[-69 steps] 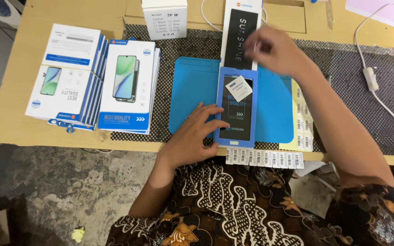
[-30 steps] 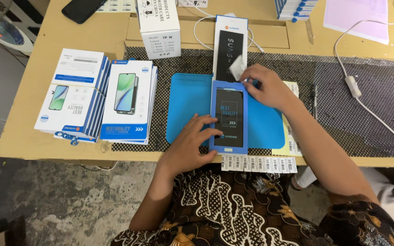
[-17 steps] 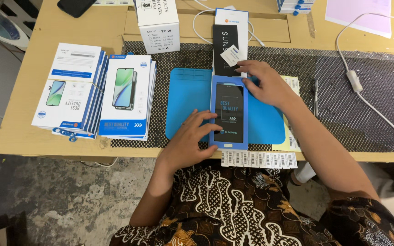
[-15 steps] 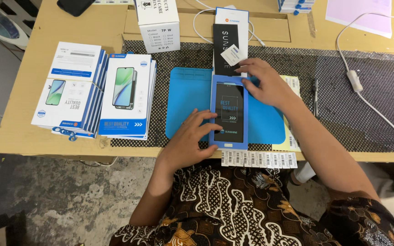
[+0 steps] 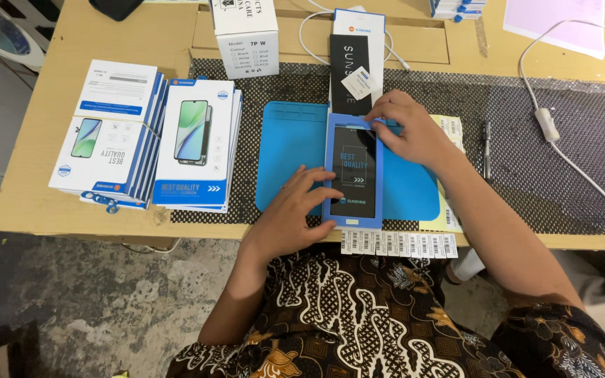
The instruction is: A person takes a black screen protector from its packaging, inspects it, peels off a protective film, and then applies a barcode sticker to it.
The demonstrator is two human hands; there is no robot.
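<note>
Since the earliest frame, my right hand [image 5: 409, 133] has come down from above the black sleeve to the top edge of the blue-framed phone screen tray [image 5: 353, 171], and the small white sticker it carried now lies on the black sleeve [image 5: 350, 73]. My left hand [image 5: 295, 210] remains flat at the tray's lower left corner.

Grip: neither hand closes around anything. Left fingers are spread and press the tray's edge; right fingertips pinch or press at its top rim, and I cannot tell whether they hold a film tab there.

Position: the tray lies lengthwise on the blue silicone work mat [image 5: 292, 164], near the table's front edge, its top end just below the black sleeve.

Technique, as I judge it: I keep the left hand as an anchor so the tray does not slide, and work the top edge with light, even fingertip pressure, keeping clear of the dark glass.

Surface and room: a wooden table [image 5: 57, 203] carries a black mesh mat [image 5: 540, 161], two stacks of white-and-blue screen boxes [image 5: 148, 136], a white carton [image 5: 245, 35], a barcode label strip [image 5: 398, 243], yellow label sheets under my right wrist, and a white cable [image 5: 561, 133]. Bare concrete floor lies below.
</note>
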